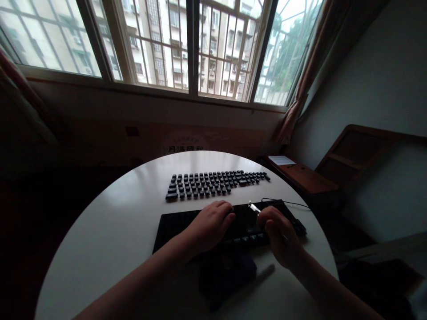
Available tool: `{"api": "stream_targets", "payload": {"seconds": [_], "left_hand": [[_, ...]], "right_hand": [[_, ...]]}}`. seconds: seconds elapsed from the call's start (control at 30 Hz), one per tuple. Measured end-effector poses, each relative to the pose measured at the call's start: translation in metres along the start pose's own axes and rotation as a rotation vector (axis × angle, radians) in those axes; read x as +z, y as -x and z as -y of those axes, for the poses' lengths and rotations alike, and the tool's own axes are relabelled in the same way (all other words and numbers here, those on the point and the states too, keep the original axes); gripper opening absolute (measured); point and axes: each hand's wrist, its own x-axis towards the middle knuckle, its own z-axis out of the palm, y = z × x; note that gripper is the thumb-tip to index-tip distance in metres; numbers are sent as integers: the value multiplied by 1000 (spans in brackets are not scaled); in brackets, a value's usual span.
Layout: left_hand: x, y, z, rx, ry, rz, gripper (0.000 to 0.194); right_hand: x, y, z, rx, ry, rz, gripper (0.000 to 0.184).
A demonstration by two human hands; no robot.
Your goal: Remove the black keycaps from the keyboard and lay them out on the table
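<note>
A black keyboard (178, 221) lies on the round white table, most of its upper rows looking bare, with some keys (247, 240) along the near edge. My left hand (213, 222) rests over its middle, fingers curled together; a small dark bit shows at the fingertips, too hidden to name. In my right hand (278, 231), closed, is a slim silvery tool (254, 207) that points up and left above the keyboard's right part. Its exact kind is unclear. Behind the keyboard, loose black keycaps (203, 184) stand in rows on the table.
A dark object (227, 273) and a pale stick-like thing (265, 272) lie on the white table (110, 235) in front of the keyboard. The keyboard's cable (293, 203) runs off to the right. A wooden piece of furniture (310, 178) with a paper (282, 160) stands beyond the right edge.
</note>
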Motion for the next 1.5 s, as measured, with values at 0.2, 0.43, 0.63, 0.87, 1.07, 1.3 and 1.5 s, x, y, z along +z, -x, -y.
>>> {"api": "stream_targets", "payload": {"seconds": [0.2, 0.43, 0.63, 0.87, 1.07, 1.3, 1.5], "left_hand": [[0, 2, -8, 35, 73, 69, 19], [-5, 5, -18, 129, 90, 124, 18], [-5, 7, -20, 149, 120, 135, 17], [-2, 4, -13, 129, 123, 56, 17], [-5, 0, 1, 24, -54, -137, 17], [-2, 3, 3, -34, -325, 38, 26], [3, 1, 10, -42, -347, 62, 29]], "right_hand": [[-7, -5, 14, -150, 301, -30, 29], [5, -1, 9, -259, 212, 46, 32], [10, -1, 8, -288, 225, -42, 26], [1, -21, 8, -243, 230, 82, 17], [-9, -99, -41, 34, 336, 278, 18], [28, -136, -113, 229, 425, 422, 17], [42, -124, -125, 224, 438, 446, 21]]}}
